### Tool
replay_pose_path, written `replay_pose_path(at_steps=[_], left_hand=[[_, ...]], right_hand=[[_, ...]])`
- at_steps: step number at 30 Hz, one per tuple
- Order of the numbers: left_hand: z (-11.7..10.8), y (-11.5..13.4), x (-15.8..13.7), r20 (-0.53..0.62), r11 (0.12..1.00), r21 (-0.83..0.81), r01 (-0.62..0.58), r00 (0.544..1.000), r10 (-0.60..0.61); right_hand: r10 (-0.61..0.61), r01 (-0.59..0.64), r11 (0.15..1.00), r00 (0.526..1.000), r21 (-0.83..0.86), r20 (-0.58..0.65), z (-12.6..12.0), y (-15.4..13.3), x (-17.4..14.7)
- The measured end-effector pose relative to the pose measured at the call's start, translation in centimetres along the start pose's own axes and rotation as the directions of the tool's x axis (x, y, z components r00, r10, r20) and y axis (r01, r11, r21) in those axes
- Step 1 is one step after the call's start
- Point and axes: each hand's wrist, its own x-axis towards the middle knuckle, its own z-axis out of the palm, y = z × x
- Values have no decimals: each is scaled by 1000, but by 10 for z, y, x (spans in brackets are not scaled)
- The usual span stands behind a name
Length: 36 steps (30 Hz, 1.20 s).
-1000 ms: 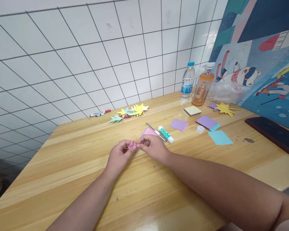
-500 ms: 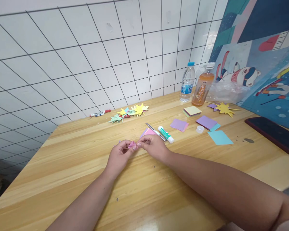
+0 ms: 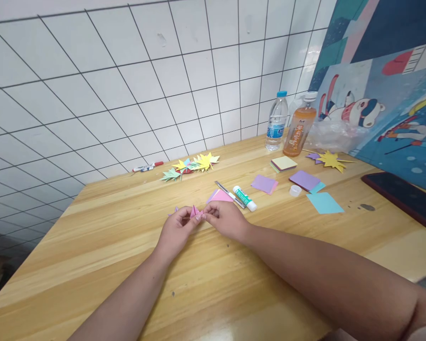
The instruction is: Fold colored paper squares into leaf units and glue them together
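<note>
A small folded piece of pink paper is pinched between my two hands, just above the wooden table. My left hand grips its left side with thumb and fingers. At its right edge, the fingertips of my right hand are closed on it. Pink and purple paper sheets lie right behind my right hand, with a utility knife across them. Touching the knife is a green and white glue stick. A bit of purple paper shows behind my left hand, mostly hidden.
Folded paper leaves and markers lie near the tiled wall. Further right are a water bottle, an orange drink bottle, paper stacks, a blue sheet, a white cap, a yellow paper star and a phone.
The pink paper has turned slightly between my fingers and shows more of its folded face. Both hands stay in nearly the same place.
</note>
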Motion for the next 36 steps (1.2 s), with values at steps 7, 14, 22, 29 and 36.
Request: replay_pose_path(at_steps=[7,14,22,29,36], left_hand=[[-1,1,-1,13,1000,-11,27,1000,-26],[-1,0,0,5,1000,-10,22,1000,-22],[-1,-3,0,18,998,35,53,998,-54],[-1,-4,0,37,999,38,35,999,-36],[-1,-3,0,40,996,85,32,999,-35]], right_hand=[[-18,18,999,1000,-29,18,-1,-2,0],[-26,27,999,999,-44,26,-2,-2,0],[-10,10,1000,1000,20,-23,-1,-2,-1],[-12,13,999,1000,50,-11,-2,-6,-2],[-24,29,993,999,117,-40,0,-2,0]])
